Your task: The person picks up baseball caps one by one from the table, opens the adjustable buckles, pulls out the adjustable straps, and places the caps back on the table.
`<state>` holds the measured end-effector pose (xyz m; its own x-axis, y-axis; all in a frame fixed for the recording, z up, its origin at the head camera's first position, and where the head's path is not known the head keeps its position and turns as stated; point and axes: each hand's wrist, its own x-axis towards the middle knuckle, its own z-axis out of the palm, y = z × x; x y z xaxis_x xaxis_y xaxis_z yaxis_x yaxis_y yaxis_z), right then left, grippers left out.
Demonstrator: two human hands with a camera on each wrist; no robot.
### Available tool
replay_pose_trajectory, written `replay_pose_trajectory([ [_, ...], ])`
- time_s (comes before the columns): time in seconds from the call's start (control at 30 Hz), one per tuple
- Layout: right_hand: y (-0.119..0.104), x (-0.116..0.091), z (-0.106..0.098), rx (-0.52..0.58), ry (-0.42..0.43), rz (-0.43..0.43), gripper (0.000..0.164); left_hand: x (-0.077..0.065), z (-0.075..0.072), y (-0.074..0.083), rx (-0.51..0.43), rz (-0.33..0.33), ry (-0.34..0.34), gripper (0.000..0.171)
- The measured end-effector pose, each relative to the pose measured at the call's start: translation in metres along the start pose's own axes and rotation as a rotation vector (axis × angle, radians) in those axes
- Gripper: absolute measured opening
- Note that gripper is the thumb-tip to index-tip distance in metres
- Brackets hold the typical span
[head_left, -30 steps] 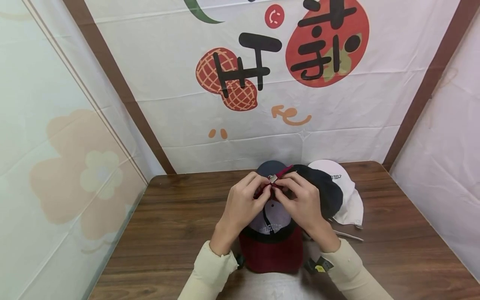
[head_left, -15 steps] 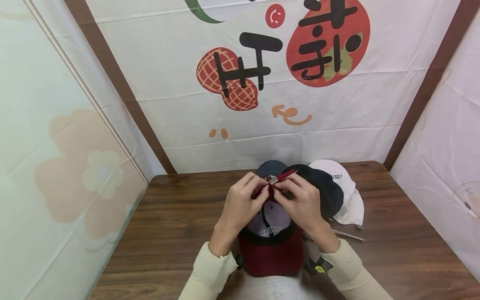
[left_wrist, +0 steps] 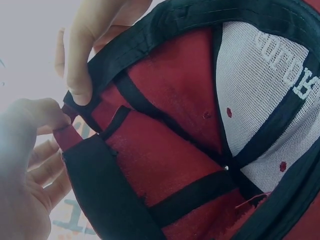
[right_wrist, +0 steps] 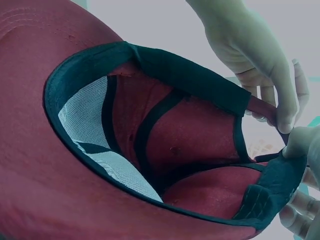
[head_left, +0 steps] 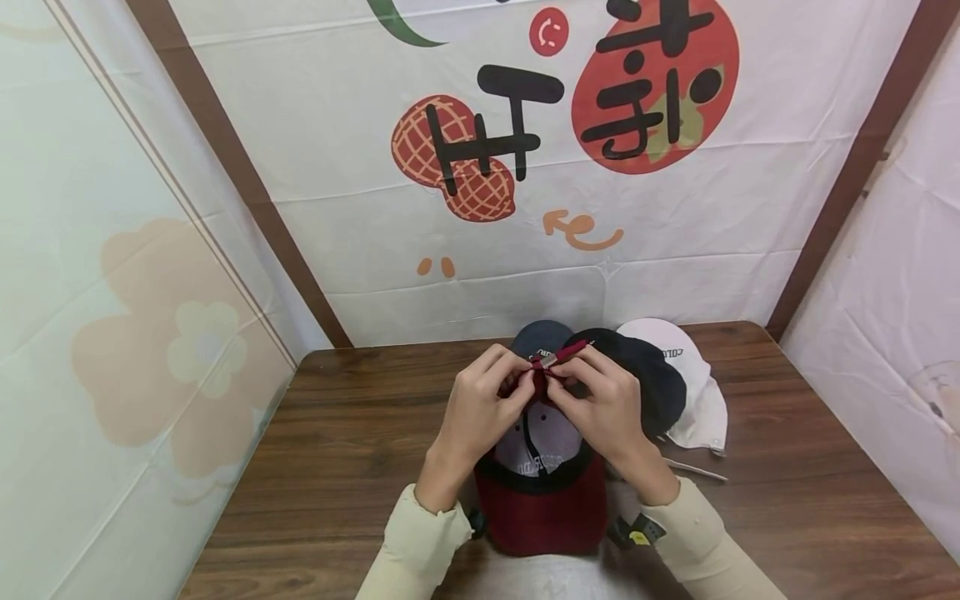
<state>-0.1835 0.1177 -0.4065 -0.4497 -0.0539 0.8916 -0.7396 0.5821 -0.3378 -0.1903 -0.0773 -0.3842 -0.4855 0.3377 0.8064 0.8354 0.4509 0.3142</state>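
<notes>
A dark red baseball cap [head_left: 542, 521] is held in front of me, brim toward me and its inside facing up. White mesh [left_wrist: 260, 75] and a black sweatband [right_wrist: 175, 70] show inside it. At its back opening, my left hand [head_left: 480, 408] pinches the red strap [left_wrist: 67, 137] between thumb and finger. Opposite it, my right hand [head_left: 603, 404] pinches the cap's back edge beside the strap. A small metal buckle [head_left: 549, 361] sits between the two sets of fingertips. The strap's loose end [head_left: 576, 347] sticks out up and to the right.
Behind the hands lie a navy cap [head_left: 538, 336], a black cap [head_left: 656, 379] and a white cap [head_left: 697, 400] on the wooden table [head_left: 360, 442]. A thin white cord-like piece [head_left: 697, 471] lies right of my right wrist. A printed cloth wall [head_left: 345, 258] stands behind the table.
The strap's loose end and buckle have swung slightly, the end now lying further right above my right fingers. The red brim has tipped a little toward me. Both hands keep their place.
</notes>
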Motion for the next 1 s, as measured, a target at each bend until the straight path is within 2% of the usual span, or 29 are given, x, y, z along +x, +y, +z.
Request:
replay_pose_trajectory([
  [0.17,0.001,0.0,-0.001,0.005,-0.007,0.008,0.005,-0.001,-0.001,-0.001,-0.004,0.006,0.003,0.009],
  [0.47,0.008,0.001,-0.007,0.0,-0.009,0.038,0.008,-0.001,-0.008,-0.005,-0.023,-0.027,0.058,0.011],
  [0.67,0.009,0.0,-0.008,0.015,-0.01,0.036,0.005,-0.002,-0.007,-0.006,-0.02,-0.042,0.042,0.01],
  [0.83,0.01,-0.002,-0.007,0.02,0.004,0.037,0.022,-0.002,-0.006,-0.005,-0.027,-0.057,0.032,0.014],
  [1.0,0.01,-0.003,-0.007,0.028,0.003,0.042,0.022,-0.001,-0.004,-0.003,-0.017,-0.065,0.007,0.011],
])
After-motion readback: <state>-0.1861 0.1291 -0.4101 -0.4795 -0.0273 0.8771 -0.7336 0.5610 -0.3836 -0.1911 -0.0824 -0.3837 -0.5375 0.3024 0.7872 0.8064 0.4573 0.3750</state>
